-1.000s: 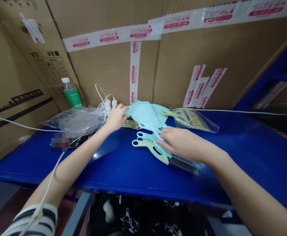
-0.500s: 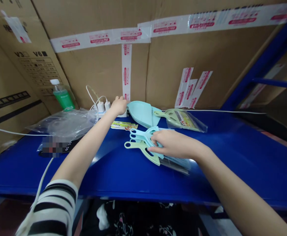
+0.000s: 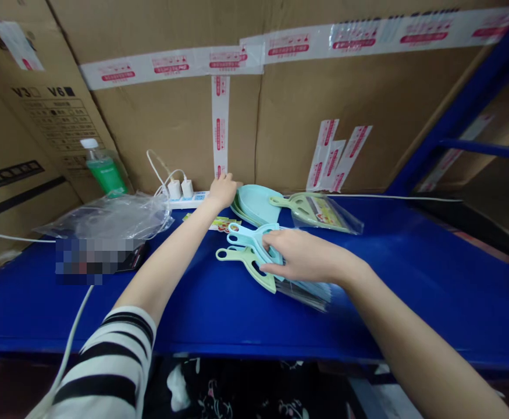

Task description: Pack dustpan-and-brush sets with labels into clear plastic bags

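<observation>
On the blue shelf, my right hand curls over a pile of flat plastic scoops, light blue and pale green, partly in clear bags. Its fingers press on their handles. My left hand reaches to the back of the shelf and rests at the edge of a stack of light blue dustpan-shaped pans, by the cardboard wall. Whether its fingers grip the stack is hard to see. A pale green scoop in a clear bag lies to the right of the stack.
A white power strip with two plugs lies at the back. A green bottle stands at the left, beside a heap of clear bags. Printed cards lie under my left forearm. Taped cardboard boxes wall the back.
My left hand has carried the blue pans from mid-shelf back against the cardboard wall. My right hand has stayed on the pile of scoops, closing more over the handles.
</observation>
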Action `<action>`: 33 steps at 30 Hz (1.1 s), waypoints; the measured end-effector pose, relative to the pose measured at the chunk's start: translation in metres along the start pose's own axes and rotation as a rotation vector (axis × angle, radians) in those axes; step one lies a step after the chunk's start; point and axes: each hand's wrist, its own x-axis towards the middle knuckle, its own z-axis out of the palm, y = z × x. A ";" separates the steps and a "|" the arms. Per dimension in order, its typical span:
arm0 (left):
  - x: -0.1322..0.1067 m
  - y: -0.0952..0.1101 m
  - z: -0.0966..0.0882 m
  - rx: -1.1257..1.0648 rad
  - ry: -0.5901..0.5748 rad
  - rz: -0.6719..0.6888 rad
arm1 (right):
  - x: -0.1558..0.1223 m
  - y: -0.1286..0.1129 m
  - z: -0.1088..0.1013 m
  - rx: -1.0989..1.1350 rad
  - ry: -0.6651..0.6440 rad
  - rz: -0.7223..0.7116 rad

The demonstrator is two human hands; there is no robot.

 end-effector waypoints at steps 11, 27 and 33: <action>-0.017 0.005 0.006 0.109 0.129 0.033 | 0.012 0.054 -0.005 -0.030 0.376 0.374; -0.098 0.012 -0.005 0.050 0.177 0.241 | 0.004 0.100 0.009 0.013 0.188 0.930; -0.127 -0.008 0.005 0.023 0.260 0.279 | 0.010 0.127 0.023 0.054 0.244 0.928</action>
